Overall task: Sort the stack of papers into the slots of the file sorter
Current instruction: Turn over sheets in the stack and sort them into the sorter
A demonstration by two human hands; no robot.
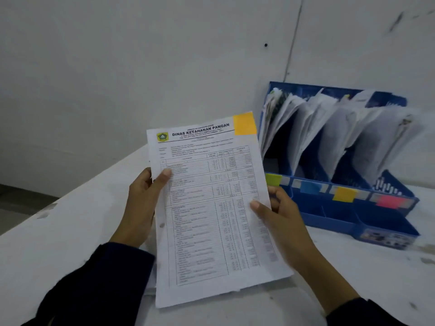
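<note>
Dark sleeves (pixel 98 285) sit closest to us, and out of them come our two hands. Both hold one white printed paper with an orange sticky square on its top corner (pixel 207 203). Our left hand (pixel 141 203) pinches the left edge, thumb on the front. Our right hand (pixel 280 217) pinches the right edge the same way, with the fingers curled behind. So each grip is closed on the paper, not apart.

We hold the paper up over the white surface (pixel 70 220). Its long side runs from 6 o'clock up to 12 o'clock, leaning a bit to the left at the top. Under it we can see the edges of more white sheets (pixel 150 276) lying on the surface, likely the rest of the stack.

At about 2 o'clock from the paper stands the blue plastic file sorter with four slots (pixel 388 222). Each slot already has white papers leaning in it. Along the front are little colour tags: green (pixel 273 180), blue (pixel 309 187), orange (pixel 344 193) and pink (pixel 389 200), going left to right.

The orange square (pixel 244 124) on our paper looks like a match for the orange tag, so we think it belongs in the third slot. That slot is to the right, so our right hand is nearer. We would likely need to swing the paper over that way and slide it down.
</note>
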